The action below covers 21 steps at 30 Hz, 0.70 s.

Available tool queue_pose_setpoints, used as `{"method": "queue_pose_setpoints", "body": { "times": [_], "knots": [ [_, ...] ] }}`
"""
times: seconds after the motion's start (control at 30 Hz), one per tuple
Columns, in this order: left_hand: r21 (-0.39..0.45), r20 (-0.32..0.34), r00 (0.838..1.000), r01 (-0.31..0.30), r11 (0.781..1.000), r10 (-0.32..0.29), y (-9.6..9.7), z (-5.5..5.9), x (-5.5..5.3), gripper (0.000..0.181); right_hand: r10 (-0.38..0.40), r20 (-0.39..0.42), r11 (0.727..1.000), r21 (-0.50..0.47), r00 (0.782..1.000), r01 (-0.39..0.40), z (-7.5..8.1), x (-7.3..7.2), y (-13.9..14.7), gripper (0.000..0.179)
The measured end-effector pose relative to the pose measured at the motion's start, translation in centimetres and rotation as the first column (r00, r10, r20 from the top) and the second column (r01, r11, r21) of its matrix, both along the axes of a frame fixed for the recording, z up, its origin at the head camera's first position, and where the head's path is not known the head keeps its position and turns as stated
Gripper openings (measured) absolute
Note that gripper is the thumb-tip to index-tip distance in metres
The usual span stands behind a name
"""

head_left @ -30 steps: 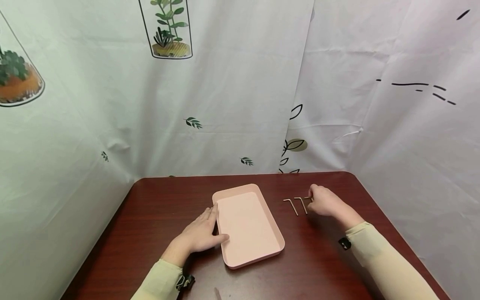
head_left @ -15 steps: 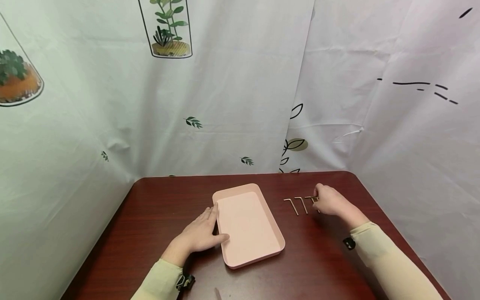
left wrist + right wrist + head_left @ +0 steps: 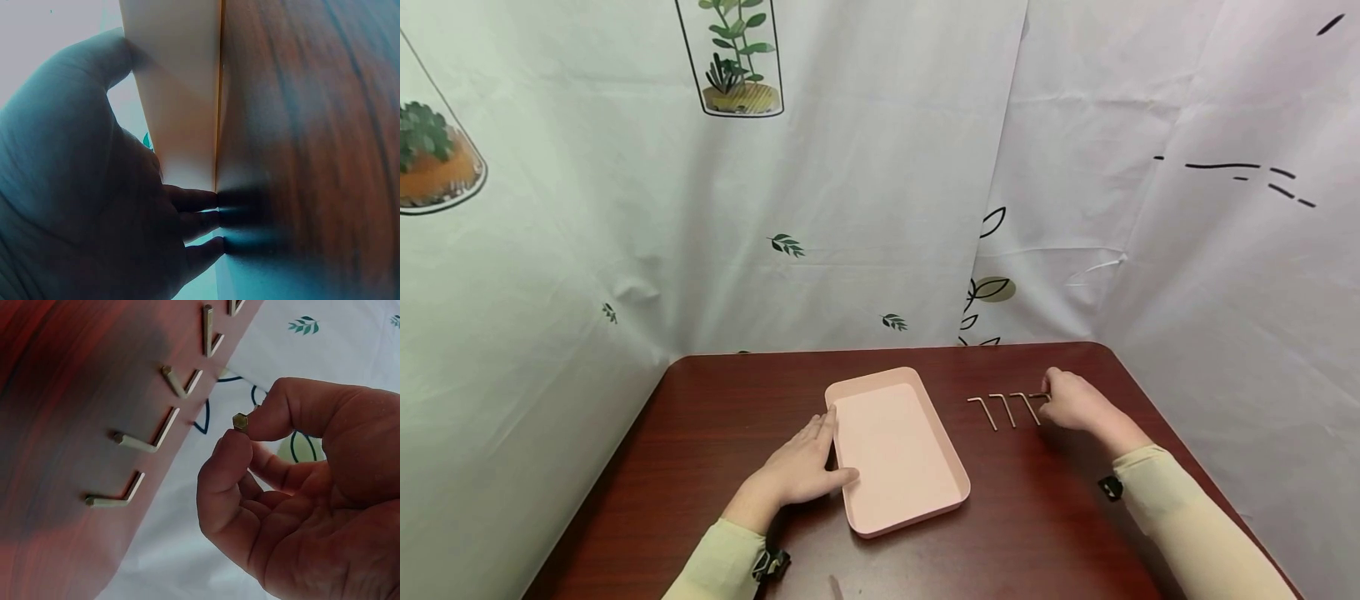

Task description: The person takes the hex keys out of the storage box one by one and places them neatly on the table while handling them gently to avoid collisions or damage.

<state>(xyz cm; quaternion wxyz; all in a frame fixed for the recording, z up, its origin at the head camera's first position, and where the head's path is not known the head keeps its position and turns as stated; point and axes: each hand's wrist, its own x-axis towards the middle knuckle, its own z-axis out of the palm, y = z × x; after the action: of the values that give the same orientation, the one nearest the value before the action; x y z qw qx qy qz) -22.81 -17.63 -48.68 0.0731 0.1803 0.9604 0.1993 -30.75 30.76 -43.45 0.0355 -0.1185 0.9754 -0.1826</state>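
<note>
My right hand [image 3: 1078, 400] hovers at the right end of a row of L-shaped metal hex keys on the dark red table. In the right wrist view, its thumb and forefinger pinch a hex key [image 3: 240, 421] whose six-sided end faces the camera; the rest of that key is mostly hidden. Several others lie beside it, including a nearer hex key [image 3: 115, 499] and one close by [image 3: 181, 382]. On the left, my left hand [image 3: 801, 467] rests against a shallow pink tray [image 3: 943, 442]. Its thumb reaches over the rim, while straight fingers [image 3: 194, 199] lie along the outer wall.
The wood-grain table [image 3: 722, 417] ends at a white cloth backdrop [image 3: 865, 208] printed with plants. Similar cloth hangs on both sides. A thin pale strip [image 3: 836, 587] shows at the bottom of the head view.
My right hand has slid to the right along the row of hex keys, uncovering the third one and part of a fourth. The left hand and tray stay put.
</note>
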Motion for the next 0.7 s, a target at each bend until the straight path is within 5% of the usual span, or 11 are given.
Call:
{"method": "queue_pose_setpoints", "body": {
  "times": [0.7],
  "knots": [
    [-0.002,0.018,1.0,-0.003,1.0,0.003,-0.1,0.0,0.1,0.118,-0.064,0.045,0.998,-0.01,0.997,0.064,-0.8,-0.8,3.8,0.025]
  ]
}}
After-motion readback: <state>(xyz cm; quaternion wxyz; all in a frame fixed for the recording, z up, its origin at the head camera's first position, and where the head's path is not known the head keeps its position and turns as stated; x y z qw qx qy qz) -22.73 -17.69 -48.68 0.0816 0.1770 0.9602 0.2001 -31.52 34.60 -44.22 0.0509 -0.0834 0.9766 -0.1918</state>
